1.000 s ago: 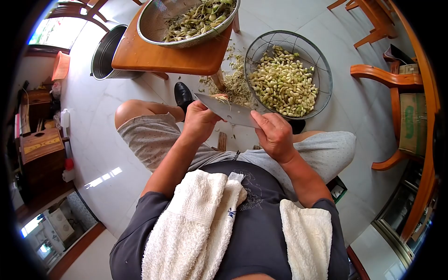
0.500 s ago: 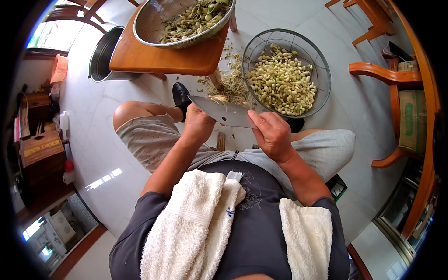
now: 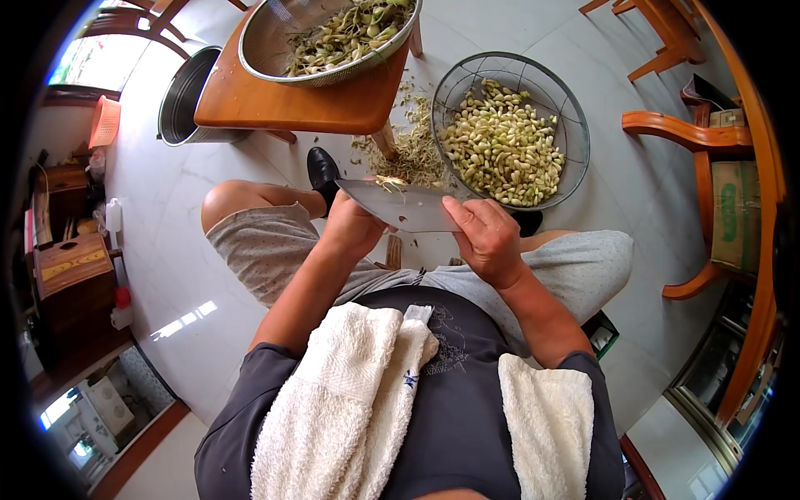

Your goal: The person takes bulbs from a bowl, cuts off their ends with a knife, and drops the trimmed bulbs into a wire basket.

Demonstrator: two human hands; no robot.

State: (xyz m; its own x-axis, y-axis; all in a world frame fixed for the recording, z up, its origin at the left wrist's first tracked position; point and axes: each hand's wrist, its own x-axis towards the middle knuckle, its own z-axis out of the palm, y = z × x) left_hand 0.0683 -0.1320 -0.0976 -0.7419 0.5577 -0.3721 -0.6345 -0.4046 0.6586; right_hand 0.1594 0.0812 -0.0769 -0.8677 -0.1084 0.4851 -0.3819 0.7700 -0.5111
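My right hand (image 3: 487, 239) grips one end of a broad metal blade (image 3: 417, 210), fingers wrapped round it. At the blade's other end, my left hand (image 3: 352, 225) is closed, partly covered by the blade; what its fingers hold is hidden. Pale root scraps (image 3: 389, 182) lie along the blade's upper edge. Beyond my right hand, a round wire basket (image 3: 581, 152) holds many peeled pale bulbs (image 3: 504, 146). A metal colander (image 3: 260, 42) with untrimmed bulbs (image 3: 354, 37) stands on a wooden stool (image 3: 283, 108).
Trimmings (image 3: 417, 154) are scattered on the floor by the stool leg. A dark metal bucket (image 3: 185, 100) stands left of the stool. Wooden chairs (image 3: 692, 125) and a cardboard box (image 3: 736, 217) are at the right. A white towel (image 3: 333, 392) hangs over my chest.
The blade has turned so its face shows more broadly, and my left hand has shifted slightly under its end. The whole view has moved a little.
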